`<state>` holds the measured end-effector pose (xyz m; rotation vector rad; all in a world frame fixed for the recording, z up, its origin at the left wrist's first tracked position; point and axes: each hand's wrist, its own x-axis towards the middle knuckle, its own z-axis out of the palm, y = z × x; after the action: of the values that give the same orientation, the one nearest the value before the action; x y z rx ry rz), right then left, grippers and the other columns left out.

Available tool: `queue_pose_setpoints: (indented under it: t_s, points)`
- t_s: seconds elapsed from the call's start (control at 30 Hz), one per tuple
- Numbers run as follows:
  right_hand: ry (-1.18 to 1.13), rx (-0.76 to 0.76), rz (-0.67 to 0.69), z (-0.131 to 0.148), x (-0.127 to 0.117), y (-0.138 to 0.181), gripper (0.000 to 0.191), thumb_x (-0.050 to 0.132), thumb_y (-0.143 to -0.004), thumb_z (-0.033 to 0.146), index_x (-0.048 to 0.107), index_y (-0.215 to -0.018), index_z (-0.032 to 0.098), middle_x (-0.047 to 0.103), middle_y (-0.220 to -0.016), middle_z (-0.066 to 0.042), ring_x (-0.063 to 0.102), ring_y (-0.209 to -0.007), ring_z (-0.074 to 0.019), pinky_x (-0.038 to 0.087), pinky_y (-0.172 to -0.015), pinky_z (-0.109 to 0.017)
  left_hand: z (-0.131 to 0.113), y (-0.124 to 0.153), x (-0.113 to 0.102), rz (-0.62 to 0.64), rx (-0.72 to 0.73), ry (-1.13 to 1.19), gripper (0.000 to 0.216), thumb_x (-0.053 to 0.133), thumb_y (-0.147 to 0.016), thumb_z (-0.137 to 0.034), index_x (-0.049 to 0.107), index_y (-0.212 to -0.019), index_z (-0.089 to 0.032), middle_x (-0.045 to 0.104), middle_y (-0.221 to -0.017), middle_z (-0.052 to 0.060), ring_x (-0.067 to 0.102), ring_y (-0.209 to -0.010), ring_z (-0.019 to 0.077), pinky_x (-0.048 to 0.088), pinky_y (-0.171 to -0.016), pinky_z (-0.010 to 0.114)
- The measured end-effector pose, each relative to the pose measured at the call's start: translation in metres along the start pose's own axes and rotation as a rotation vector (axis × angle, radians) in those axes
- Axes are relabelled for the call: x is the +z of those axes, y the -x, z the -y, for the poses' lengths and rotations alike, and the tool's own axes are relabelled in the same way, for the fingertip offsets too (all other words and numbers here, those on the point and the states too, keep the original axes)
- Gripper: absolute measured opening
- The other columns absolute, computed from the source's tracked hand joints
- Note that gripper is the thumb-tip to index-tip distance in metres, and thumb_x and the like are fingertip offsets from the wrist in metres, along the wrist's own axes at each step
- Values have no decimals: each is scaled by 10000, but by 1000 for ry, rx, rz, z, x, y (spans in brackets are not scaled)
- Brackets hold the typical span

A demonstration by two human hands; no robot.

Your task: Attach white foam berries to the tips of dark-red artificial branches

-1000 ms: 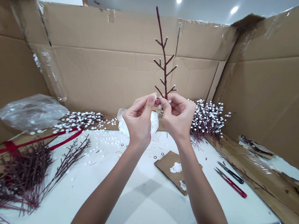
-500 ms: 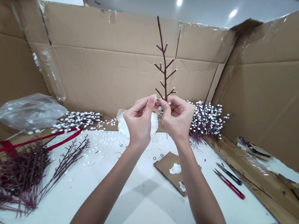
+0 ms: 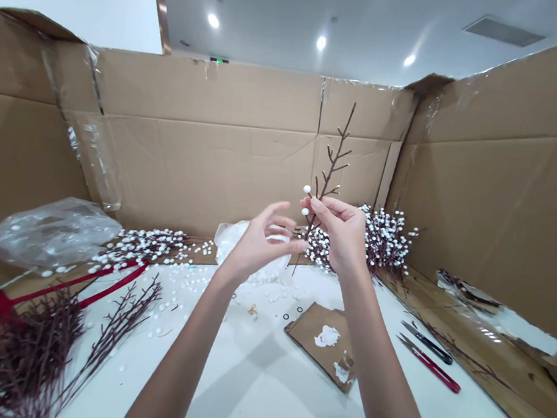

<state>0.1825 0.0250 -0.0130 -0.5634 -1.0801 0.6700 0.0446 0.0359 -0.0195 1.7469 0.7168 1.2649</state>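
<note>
A dark brown artificial twig (image 3: pixel 334 165) stands nearly upright, pinched low on its stem between thumb and fingers of my right hand (image 3: pixel 343 233). White tips show on several of its short side shoots. Two white foam berries (image 3: pixel 307 189) sit at its lower left side, near my right fingertips. My left hand (image 3: pixel 264 242) is just left of the stem, fingers spread and curved, with nothing visible in it. Its thumb tip is close to the lower stem; whether it touches, I cannot tell. Behind that hand is a clear bag of white berries (image 3: pixel 228 237).
A cardboard piece (image 3: pixel 312 333) with white glue lies on the white table (image 3: pixel 237 399). Two thread snips (image 3: pixel 434 368) lie to the right. Bare twigs (image 3: pixel 26 348) are heaped at left near a red ribbon (image 3: pixel 112 294). Finished berry sprays (image 3: pixel 388 238) stand behind; cardboard walls (image 3: pixel 203 167) surround everything.
My left hand has let go near the stem, moved slightly left and down, and opened. The twig now leans right in my right hand, with two white berries showing. The view has tilted up.
</note>
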Motion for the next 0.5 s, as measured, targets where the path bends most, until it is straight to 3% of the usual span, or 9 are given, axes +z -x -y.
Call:
queue_pose_setpoints:
  t_s: [0.07,0.13,0.3,0.5]
  points:
    - [14,3,-25,-2,-1,-2,161,744,-635,319,704,-664,167,708,-688,-34,635,-644,-125,511,-661,-276,3,1,0,165,-58,-161,635,792,-569,-283,545,-1145,-184,676,-852,64,630,-732,167,511,-645,291]
    - [43,-15,-46,-5,-2,-4,161,727,-653,320,695,-659,162,694,-661,-27,620,-611,-119,508,-628,-271,8,1,3,231,-65,-260,443,734,-635,-291,577,-1029,-165,658,-690,32,602,-610,150,484,-561,269]
    - [139,-98,-89,-9,-2,-4,173,705,-682,319,692,-688,147,690,-648,-27,612,-571,-112,510,-591,-259,18,1,12,201,14,-339,149,634,-721,-296,598,-803,-176,633,-592,13,605,-572,152,494,-569,272]
    - [250,-114,-83,1,-2,-3,330,768,-596,351,691,-818,120,724,-796,-82,680,-740,-166,549,-755,-318,17,0,11,110,29,-259,106,613,-726,-273,626,-756,-171,640,-602,12,629,-593,152,549,-640,292]
